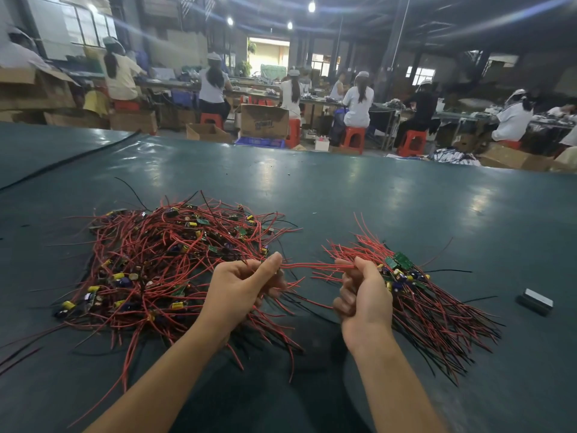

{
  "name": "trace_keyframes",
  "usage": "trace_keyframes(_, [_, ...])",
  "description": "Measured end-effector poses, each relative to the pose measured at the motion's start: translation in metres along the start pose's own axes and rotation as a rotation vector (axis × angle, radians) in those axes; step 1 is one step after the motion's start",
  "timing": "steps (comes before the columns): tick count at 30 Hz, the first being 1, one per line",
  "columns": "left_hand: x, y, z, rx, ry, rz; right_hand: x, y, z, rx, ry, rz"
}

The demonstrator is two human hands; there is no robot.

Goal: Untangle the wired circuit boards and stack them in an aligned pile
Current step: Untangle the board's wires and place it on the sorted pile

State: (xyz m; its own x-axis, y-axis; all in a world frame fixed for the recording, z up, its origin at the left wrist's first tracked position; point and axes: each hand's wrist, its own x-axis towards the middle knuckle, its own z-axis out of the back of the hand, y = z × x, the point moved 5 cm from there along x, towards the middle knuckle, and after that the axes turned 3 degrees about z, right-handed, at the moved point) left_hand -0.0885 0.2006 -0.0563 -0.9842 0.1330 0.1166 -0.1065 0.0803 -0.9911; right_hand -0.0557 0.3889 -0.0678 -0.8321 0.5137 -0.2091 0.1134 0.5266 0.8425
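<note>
Sprawled on the dark green table (343,189) at nine o'clock from the hands, a loose tangled heap of wired circuit boards (150,257), red and black leads running every way. At three o'clock, a tidier pile of boards (406,276), leads fanned toward five o'clock. At the heap's three-o'clock edge, the left hand (240,285), thumb and curled fingers clamped on a few red leads. Against the tidier pile's nine-o'clock side, the right hand (362,295), fingers curled together, thumb and forefinger pinching the red wire (312,265) stretched between both hands. Farther out at three o'clock, well apart, a small grey block (535,302). At twelve o'clock, beyond the table, seated workers (359,101) on red stools (352,140).
</note>
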Motion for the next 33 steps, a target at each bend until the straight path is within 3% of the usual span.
trace_keyframes(4, [0.000,0.002,0.005,-0.217,-0.161,0.050,-0.003,-0.003,-0.005,-0.090,0.075,0.048])
trace_keyframes(9, [0.006,0.011,0.020,-0.610,-0.256,0.243,-0.008,-0.004,-0.015,-0.209,0.287,0.164])
trace_keyframes(13, [0.011,0.014,0.026,-0.736,-0.210,0.304,-0.012,-0.003,-0.018,-0.159,0.330,0.224])
trace_keyframes(18, [0.011,0.012,0.011,-0.521,-0.013,0.324,-0.016,-0.012,-0.027,-0.306,0.380,0.180])
trace_keyframes(26, [0.000,0.010,-0.012,-0.245,0.304,0.300,-0.033,-0.038,-0.039,-0.305,0.489,-0.106])
trace_keyframes(33, [0.002,0.009,-0.011,-0.225,0.255,0.270,-0.036,-0.038,-0.040,-0.172,0.412,-0.126])
